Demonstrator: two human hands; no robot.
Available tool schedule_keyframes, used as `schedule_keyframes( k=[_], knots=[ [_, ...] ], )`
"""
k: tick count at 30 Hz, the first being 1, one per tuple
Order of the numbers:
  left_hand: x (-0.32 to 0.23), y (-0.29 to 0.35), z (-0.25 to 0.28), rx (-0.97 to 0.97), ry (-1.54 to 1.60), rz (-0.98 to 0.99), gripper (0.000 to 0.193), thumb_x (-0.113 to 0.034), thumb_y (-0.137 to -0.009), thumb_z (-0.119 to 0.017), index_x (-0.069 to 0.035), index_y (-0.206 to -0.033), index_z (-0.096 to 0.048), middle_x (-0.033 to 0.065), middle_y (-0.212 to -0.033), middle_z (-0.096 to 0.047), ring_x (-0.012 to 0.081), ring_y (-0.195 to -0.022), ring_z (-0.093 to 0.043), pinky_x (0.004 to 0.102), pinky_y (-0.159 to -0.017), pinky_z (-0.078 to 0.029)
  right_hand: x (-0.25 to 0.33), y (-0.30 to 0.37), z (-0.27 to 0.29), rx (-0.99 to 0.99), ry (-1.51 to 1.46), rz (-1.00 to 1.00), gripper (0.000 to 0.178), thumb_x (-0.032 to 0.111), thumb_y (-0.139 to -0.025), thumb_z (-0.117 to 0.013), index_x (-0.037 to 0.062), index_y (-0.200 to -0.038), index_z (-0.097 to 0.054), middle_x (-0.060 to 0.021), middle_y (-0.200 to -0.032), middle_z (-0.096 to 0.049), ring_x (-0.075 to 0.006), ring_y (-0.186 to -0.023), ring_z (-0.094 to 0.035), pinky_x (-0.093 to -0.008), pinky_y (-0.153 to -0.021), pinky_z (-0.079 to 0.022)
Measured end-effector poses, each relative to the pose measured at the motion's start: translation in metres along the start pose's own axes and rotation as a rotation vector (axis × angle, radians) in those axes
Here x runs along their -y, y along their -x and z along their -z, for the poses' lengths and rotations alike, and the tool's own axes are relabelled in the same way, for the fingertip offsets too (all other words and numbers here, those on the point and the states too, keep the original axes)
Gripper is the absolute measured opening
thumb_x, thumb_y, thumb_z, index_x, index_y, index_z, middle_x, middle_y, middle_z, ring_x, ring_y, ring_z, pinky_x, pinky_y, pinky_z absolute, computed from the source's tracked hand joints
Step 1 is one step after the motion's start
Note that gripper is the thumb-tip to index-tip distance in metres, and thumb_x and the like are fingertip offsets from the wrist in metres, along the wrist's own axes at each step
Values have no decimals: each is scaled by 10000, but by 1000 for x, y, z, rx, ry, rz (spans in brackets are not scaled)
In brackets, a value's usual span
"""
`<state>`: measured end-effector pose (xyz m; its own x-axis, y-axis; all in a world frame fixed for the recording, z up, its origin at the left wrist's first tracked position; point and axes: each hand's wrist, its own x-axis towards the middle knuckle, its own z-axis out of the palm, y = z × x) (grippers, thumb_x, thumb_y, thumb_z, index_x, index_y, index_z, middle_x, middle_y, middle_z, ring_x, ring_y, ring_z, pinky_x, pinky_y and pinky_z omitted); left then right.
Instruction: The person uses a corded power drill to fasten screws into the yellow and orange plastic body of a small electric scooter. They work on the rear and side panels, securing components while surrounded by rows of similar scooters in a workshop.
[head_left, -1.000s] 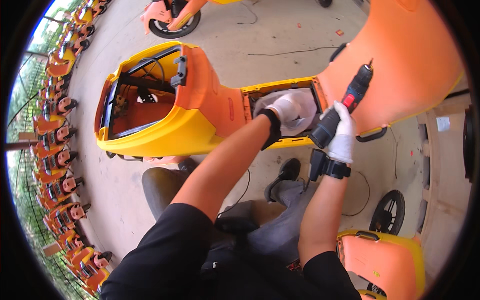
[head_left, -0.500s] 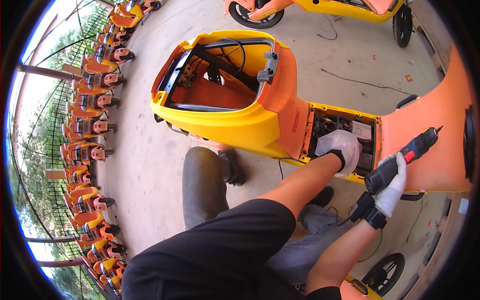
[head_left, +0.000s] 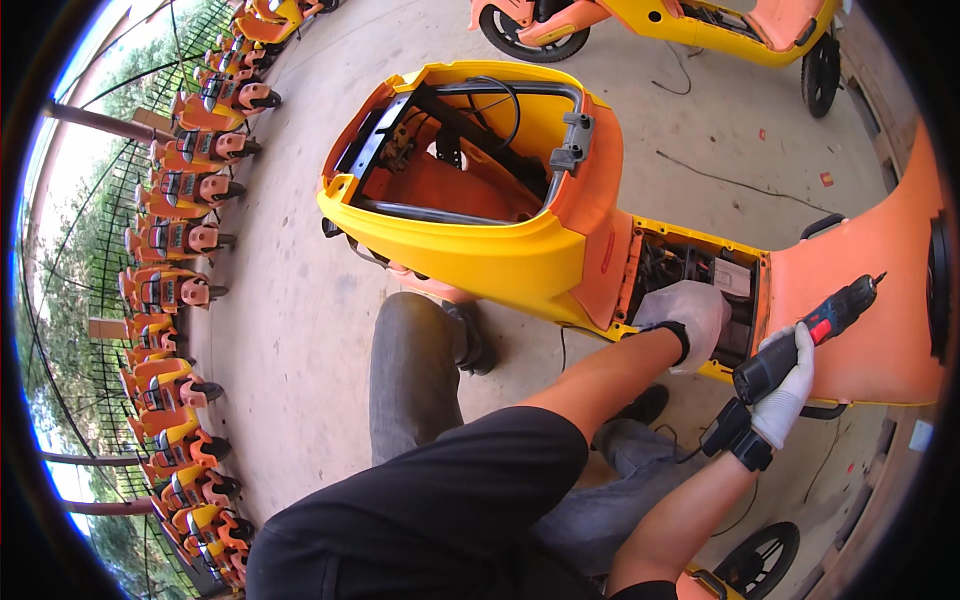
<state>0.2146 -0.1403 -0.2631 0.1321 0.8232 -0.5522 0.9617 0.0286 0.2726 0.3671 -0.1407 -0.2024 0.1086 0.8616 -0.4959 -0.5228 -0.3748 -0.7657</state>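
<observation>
Have drawn the bag (head_left: 690,298) with the left hand (head_left: 697,335) from across the bay (head_left: 690,231) to its near edge within 1 s, baring a grey box (head_left: 732,278) and apparently making the parts inside easier to reach. Cannot tell a firm grip from a touch there. Keeping both hands apart, with the right hand (head_left: 785,385) clasped around the drill (head_left: 826,325), near the bay's right end, before the orange panel (head_left: 885,345). Pointing bit (head_left: 882,276) to upper right, away from the bay, long axis slanting up from lower left.

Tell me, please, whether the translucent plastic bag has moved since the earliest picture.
Yes: the translucent plastic bag has shifted nearer, from across the middle of the open scooter compartment to over its near edge.
</observation>
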Motion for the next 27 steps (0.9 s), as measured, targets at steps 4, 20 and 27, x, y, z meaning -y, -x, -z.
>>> schedule_keyframes(
  k=[4,20,27],
  knots=[
    [1,10,4,-18,-42,-1,214,-80,-727,-736,-125,-936,-737,61,-941,-732,222,-867,-710,328,-688,-552,0,1,1,6,7,1,184,228,-938,-634,52,-964,-589,-18,-818,-598,-141,-718,-585,-282,-720,-509],
    [10,21,14,-54,153,-133,226,-104,-657,-696,-85,-873,-759,151,-897,-726,300,-880,-714,364,-728,-568,-4,10,-12,40,-2,16,198,252,-934,-632,59,-941,-592,-18,-810,-589,-135,-719,-579,-277,-713,-507],
    [10,-44,-39,-156,34,-272,285,-226,-631,-699,-71,-861,-765,152,-860,-729,322,-820,-719,440,-652,-571,-7,9,-11,44,25,-2,193,251,-937,-625,64,-911,-586,-17,-786,-586,-133,-703,-572,-271,-695,-505]
  ],
)
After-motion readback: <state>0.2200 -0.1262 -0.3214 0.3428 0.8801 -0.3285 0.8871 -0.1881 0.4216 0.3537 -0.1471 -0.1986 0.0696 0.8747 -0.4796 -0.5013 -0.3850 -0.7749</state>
